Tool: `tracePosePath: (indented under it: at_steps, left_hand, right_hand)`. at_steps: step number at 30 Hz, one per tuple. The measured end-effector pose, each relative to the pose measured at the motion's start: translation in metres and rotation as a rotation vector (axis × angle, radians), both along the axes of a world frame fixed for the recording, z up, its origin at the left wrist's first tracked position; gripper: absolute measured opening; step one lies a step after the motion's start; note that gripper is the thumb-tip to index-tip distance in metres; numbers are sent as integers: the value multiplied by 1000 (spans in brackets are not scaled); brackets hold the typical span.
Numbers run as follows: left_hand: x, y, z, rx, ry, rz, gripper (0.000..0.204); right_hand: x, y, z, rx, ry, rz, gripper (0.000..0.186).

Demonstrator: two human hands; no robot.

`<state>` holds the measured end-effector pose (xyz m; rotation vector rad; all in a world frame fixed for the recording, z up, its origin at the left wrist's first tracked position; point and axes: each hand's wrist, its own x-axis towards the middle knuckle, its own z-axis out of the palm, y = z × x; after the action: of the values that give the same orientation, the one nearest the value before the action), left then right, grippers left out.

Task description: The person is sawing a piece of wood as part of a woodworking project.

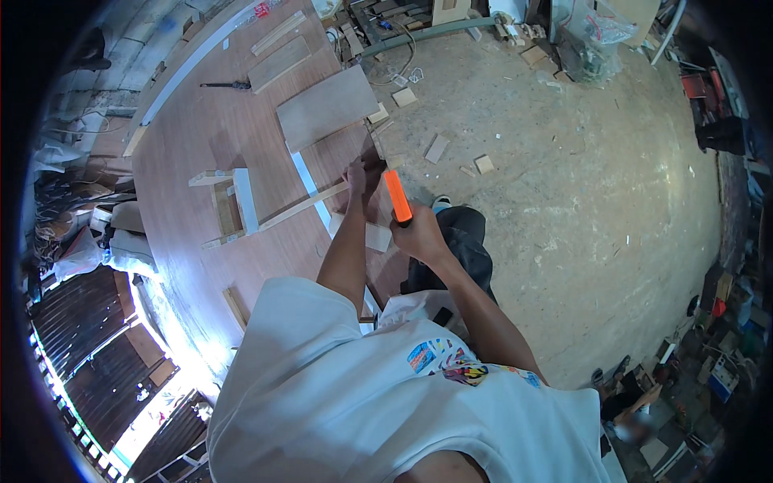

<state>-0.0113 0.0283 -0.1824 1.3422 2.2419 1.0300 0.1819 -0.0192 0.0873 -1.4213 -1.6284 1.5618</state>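
Observation:
My left hand (355,175) is by the table's right edge, its fingers closed around the end of a thin wooden strip (302,207). The strip slants down left across the brown tabletop (173,177) to a small open wooden frame (228,207) with a whitish side. My right hand (416,231) grips an orange bar-shaped tool with a black end (397,196), raised just right of my left hand. Its exact kind does not show. Between my forearms lies a pale board piece (372,235). A whitish strip (312,190) runs beneath the wooden strip.
A flat grey-brown board (328,110) lies farther up the table, with a narrower board (279,64) and a dark slim tool (225,84) beyond. Wood offcuts (437,149) litter the concrete floor (580,201). At lower right, another person (636,406) is among clutter.

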Motion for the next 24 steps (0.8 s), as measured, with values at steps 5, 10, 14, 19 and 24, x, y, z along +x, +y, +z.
tracePosePath:
  at_steps: [5,10,14,19,24]
  left_hand:
    - [-18,-12,51,-79,27,6,49]
    - [19,5,71,-185,-152,-103,49]
    - [-10,-9,53,-52,155,8,48]
    - [19,1,70,141,-157,-64,46]
    - [-11,-13,64,-126,30,-9,43]
  right_hand:
    - [-5,-23,27,44,23,17,10]
    - [2,-3,-7,42,-21,-28,10]
    - [-1,-25,24,71,29,4,8]
    - [2,-1,-5,39,-11,-20,8]
    - [-3,-25,27,20,-8,48,8]
